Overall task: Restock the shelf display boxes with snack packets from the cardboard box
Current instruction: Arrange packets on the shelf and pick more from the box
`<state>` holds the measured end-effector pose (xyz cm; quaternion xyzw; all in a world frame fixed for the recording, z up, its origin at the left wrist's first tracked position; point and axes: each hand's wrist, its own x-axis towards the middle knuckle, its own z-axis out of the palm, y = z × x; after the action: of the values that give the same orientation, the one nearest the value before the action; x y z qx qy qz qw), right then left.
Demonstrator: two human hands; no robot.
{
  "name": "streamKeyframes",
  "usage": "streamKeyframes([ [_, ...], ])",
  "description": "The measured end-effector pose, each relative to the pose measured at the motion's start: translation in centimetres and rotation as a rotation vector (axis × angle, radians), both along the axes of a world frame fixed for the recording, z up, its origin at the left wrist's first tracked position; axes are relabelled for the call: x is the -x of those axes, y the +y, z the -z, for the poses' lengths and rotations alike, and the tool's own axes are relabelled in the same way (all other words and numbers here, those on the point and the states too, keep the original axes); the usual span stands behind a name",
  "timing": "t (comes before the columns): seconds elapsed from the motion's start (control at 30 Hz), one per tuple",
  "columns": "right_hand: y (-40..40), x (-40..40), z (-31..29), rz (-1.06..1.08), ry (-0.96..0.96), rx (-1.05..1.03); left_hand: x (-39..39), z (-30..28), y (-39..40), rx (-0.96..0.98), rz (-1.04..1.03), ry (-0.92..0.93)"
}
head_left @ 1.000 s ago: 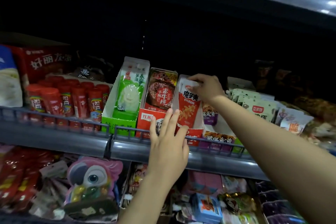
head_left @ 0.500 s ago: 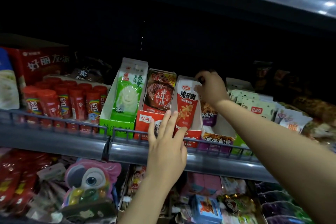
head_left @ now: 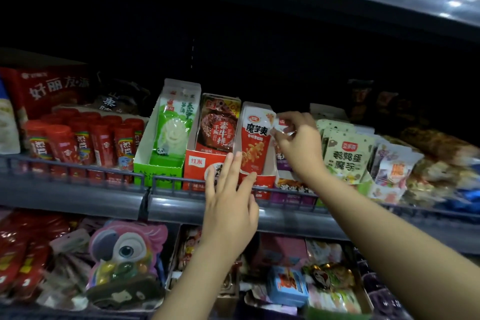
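Right hand (head_left: 298,143) has drawn back pinching a packet (head_left: 281,127); left hand (head_left: 231,205), fingers spread, steadies the display box (head_left: 265,182).

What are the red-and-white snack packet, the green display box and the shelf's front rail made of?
Red-and-white snack packet: seemingly glossy plastic film; light glints off its face and its top corner bends in the right hand.
Green display box: likely printed cardboard; flat, stiff walls with folded edges and a dull finish.
Shelf's front rail: looks like grey coated metal wire; thin, straight bars.
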<state>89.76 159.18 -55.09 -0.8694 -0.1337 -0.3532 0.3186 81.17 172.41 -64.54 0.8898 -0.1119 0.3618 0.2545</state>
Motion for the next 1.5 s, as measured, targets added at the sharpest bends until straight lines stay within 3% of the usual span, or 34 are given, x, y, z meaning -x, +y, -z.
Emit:
streamKeyframes([
  [0.2, -2.1, 8.5, 5.0, -0.097, 0.084, -0.222, 3.6, 0.3, -1.7, 0.187, 0.106, 0.112],
  [0.43, -5.5, 16.5, 17.4, -0.021, 0.46, -0.392, 7.5, 4.3, -4.0, 0.084, 0.14, 0.328],
  [0.63, -6.2, 20.7, 26.1, 0.024, 0.673, -0.476, 9.8, 12.5, -5.5, 0.241, 0.122, 0.612],
  [0.97, -7.0, 23.8, 38.9, 0.114, 1.056, -0.384, 14.0, 27.9, -6.2, 0.274, -0.06, 1.09],
  [1.2, -6.6, 26.5, 45.8, 0.14, 1.336, -0.4, 16.5, 35.3, -5.6, 0.28, -0.136, 1.325],
  [1.33, -6.3, 26.9, 48.4, 0.088, 1.498, -0.486, 17.5, 38.0, -5.0, 0.221, -0.162, 1.371],
  [1.5, -5.6, 26.5, 50.5, 0.046, 1.629, -0.439, 17.9, 39.6, -4.7, 0.151, -0.167, 1.286],
])
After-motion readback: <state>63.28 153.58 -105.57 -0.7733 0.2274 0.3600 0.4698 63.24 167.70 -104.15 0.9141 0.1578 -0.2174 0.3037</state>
